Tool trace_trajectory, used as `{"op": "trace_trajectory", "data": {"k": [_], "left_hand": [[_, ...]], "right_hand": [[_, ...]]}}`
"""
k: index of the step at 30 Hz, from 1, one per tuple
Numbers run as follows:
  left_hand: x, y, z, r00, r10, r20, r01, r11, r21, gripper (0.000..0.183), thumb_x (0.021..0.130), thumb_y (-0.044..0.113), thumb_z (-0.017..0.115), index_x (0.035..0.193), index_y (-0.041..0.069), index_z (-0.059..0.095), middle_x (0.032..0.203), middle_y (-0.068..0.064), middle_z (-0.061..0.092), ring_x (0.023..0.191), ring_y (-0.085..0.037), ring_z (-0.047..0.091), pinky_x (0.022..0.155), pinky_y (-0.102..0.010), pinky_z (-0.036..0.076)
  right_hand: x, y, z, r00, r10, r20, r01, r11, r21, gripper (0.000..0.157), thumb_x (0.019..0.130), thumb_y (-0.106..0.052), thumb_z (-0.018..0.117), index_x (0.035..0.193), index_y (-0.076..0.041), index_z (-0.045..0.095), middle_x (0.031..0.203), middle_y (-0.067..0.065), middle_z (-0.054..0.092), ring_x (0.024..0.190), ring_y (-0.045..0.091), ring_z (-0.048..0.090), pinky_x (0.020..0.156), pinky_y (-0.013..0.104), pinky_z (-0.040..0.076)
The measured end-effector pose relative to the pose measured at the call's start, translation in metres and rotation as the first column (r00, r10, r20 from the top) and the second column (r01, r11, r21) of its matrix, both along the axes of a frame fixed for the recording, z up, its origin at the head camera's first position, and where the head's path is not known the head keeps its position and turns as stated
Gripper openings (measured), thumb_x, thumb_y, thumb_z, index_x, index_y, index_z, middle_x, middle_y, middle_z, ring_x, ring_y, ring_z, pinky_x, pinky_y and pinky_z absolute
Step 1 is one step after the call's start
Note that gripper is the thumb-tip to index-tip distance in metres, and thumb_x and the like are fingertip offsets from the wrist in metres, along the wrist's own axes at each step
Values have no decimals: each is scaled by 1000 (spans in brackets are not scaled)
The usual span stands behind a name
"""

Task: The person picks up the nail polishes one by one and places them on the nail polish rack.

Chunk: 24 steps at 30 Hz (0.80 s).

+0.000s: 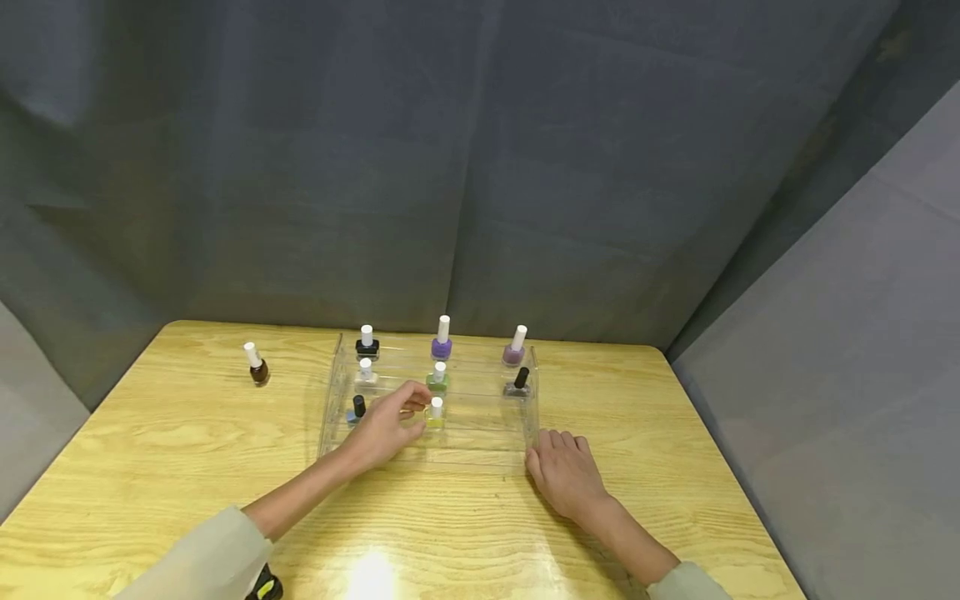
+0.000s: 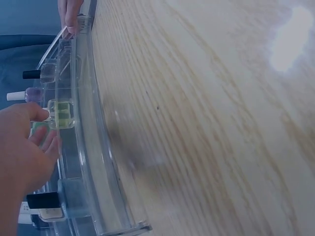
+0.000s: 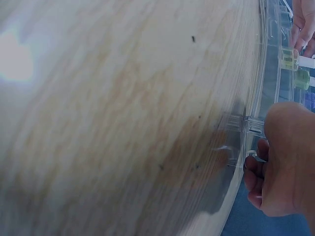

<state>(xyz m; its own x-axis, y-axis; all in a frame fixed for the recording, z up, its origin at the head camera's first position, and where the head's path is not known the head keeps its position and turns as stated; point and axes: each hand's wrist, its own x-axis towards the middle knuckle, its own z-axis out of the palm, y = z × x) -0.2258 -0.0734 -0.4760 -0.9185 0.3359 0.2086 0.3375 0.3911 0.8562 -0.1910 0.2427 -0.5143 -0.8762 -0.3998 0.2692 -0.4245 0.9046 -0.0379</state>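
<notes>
A clear stepped rack (image 1: 480, 457) stands on the table, holding several nail polish bottles. My left hand (image 1: 386, 425) reaches over its front tier. Its thumb and fingers are spread beside the yellow nail polish (image 1: 435, 420), with a fingertip at the white cap in the left wrist view. Just behind stands a green nail polish (image 1: 437, 385). A blue nail polish with a black cap (image 2: 74, 196) sits on the front tier, left of that hand. My right hand (image 1: 566, 475) holds the rack's front right corner, fingers curled at its side wall.
Black (image 1: 367, 350), purple (image 1: 441, 348) and mauve (image 1: 513, 355) bottles line the top tier. A pale bottle (image 1: 366, 377) and a black-capped grey one (image 1: 516, 388) occupy the middle tier. One dark bottle (image 1: 258, 372) stands on the table left of the rack. Grey curtain (image 1: 465, 167) hangs behind.
</notes>
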Motion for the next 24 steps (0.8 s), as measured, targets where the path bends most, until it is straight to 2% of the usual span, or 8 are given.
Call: {"op": "trace_trajectory", "data": {"k": [4, 9, 12, 17, 20, 24], "left_hand": [[4, -3, 8, 999, -5, -32, 5, 1000, 3, 48, 85, -8, 70, 129, -2, 54, 128, -17, 60, 118, -29, 58, 101, -40, 45], [11, -13, 21, 997, -12, -83, 15, 1000, 25, 44, 86, -8, 70, 126, 0, 54, 124, -13, 60, 115, -31, 59, 98, -40, 48], [13, -27, 29, 990, 10, -139, -3, 998, 55, 41, 87, -9, 68, 125, 0, 54, 120, -13, 60, 112, -33, 61, 95, -41, 50], [11, -66, 36, 979, 108, -172, -91, 991, 99, 37, 89, -10, 65, 123, -4, 54, 118, -19, 61, 109, -34, 61, 93, -38, 52], [9, -95, 32, 969, 179, -169, -165, 982, 97, 36, 90, -9, 64, 124, -7, 53, 119, -23, 60, 110, -36, 61, 92, -33, 51], [8, -130, 24, 943, 289, -167, -278, 957, 89, 38, 94, -2, 64, 128, -6, 49, 123, -21, 57, 110, -38, 60, 87, -18, 49]], "right_hand": [[0, 1, 0, 1000, -6, 12, 6, 1000, 0, 29, 105, -24, 45, 79, -14, 35, 71, -2, 27, 66, 21, 31, 68, 39, 29], [-1, 2, -2, 999, -15, 39, 15, 1000, 6, 30, 106, -25, 42, 79, -14, 35, 71, -2, 29, 67, 22, 32, 69, 40, 29], [-1, 2, -1, 1000, -10, 26, 10, 1000, -6, 30, 105, -24, 43, 79, -14, 35, 71, -2, 27, 66, 21, 31, 69, 39, 28], [0, 0, -1, 1000, -1, -18, 1, 1000, -2, 30, 104, -23, 47, 78, -14, 34, 71, -3, 25, 66, 19, 27, 67, 37, 26], [0, -1, -1, 1000, -8, -6, 8, 1000, 7, 30, 104, -23, 47, 78, -14, 35, 70, -3, 26, 66, 19, 28, 67, 37, 27], [0, 1, 1, 1000, -16, 17, 16, 1000, 14, 30, 105, -24, 45, 79, -14, 36, 71, -2, 28, 66, 20, 31, 68, 38, 28]]}}
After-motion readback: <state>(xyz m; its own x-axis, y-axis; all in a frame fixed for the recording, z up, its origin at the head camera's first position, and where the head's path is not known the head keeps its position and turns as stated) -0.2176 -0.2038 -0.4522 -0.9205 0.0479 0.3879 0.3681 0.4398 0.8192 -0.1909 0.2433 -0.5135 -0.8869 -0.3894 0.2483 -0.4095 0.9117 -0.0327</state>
